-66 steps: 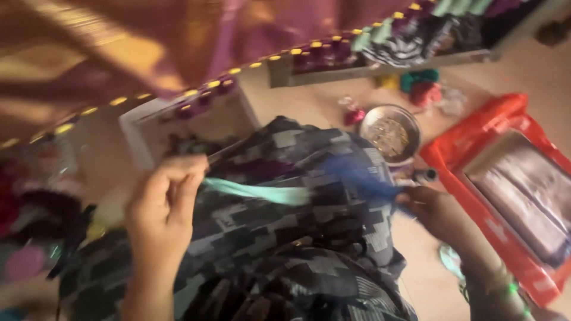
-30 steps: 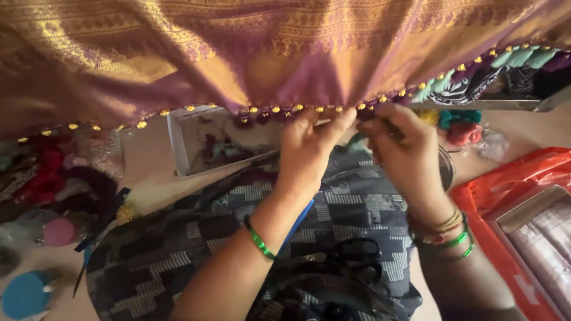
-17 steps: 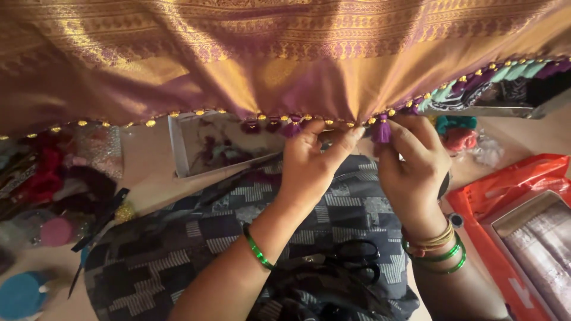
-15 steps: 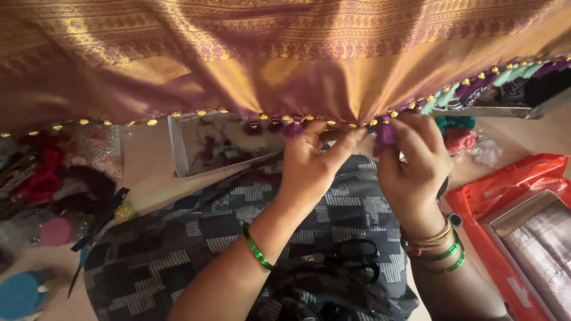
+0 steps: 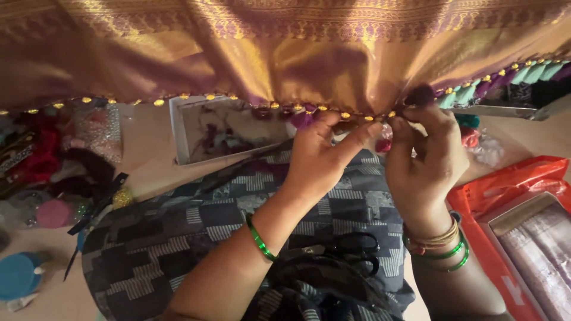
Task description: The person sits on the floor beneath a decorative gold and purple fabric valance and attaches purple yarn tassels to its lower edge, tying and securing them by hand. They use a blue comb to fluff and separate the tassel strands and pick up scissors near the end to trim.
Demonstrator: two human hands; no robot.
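A gold and purple silk cloth (image 5: 285, 53) hangs across the top of the view, its lower hem lined with small gold beads and purple tassels (image 5: 303, 119). My left hand (image 5: 324, 157) pinches the beaded hem near the middle. My right hand (image 5: 425, 160) pinches the same hem just to the right, beside a dark purple tassel (image 5: 421, 95). Both wrists wear green bangles. A pair of black scissors (image 5: 351, 249) lies on the grey patterned cloth (image 5: 178, 238) over my lap, below my hands.
A shallow white box (image 5: 178, 134) with purple scraps sits behind my hands. Red and dark thread bundles (image 5: 41, 160) lie at left, with a pink lid (image 5: 52, 213) and a blue lid (image 5: 18, 274). An orange bag (image 5: 511, 190) holding a flat box lies at right.
The cloth was raised from the lap and now hangs in front. Both hands moved up to its beaded hem and have shifted slightly right along it.
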